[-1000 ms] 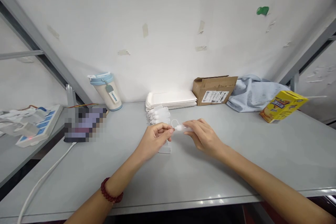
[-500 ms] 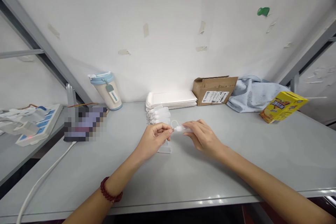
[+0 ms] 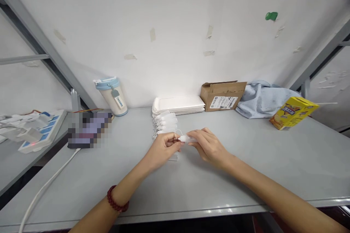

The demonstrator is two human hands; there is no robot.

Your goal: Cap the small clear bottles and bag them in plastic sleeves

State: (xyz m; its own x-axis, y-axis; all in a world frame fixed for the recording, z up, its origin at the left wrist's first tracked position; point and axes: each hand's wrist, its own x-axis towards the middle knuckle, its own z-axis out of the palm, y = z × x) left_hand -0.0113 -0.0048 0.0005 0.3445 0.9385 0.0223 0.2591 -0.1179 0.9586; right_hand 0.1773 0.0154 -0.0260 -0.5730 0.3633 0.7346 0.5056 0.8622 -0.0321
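Above the middle of the desk, my right hand [image 3: 210,147] pinches a small clear plastic squeeze bottle [image 3: 191,139] lying sideways, its white nozzle pointing left. A thin white strap loops up from the neck toward my left hand [image 3: 164,151]. The left fingers are curled closed at the nozzle tip; what they hold there is hidden. Behind and below my left hand lies a row of similar clear bottles [image 3: 168,120] with thin strap loops on their left side, partly covered by the hand.
A stack of white flat boxes [image 3: 179,103] stands against the wall, beside a brown carton [image 3: 222,96]. To the right are a pale blue cloth [image 3: 262,102] and a yellow drink box [image 3: 292,113]. A tumbler [image 3: 113,96], a phone [image 3: 90,131] and a power strip [image 3: 46,134] are left.
Both hands have shifted slightly down with the bottle. The left fingers have moved from just off the nozzle tip to close around it. The view has tilted a little.
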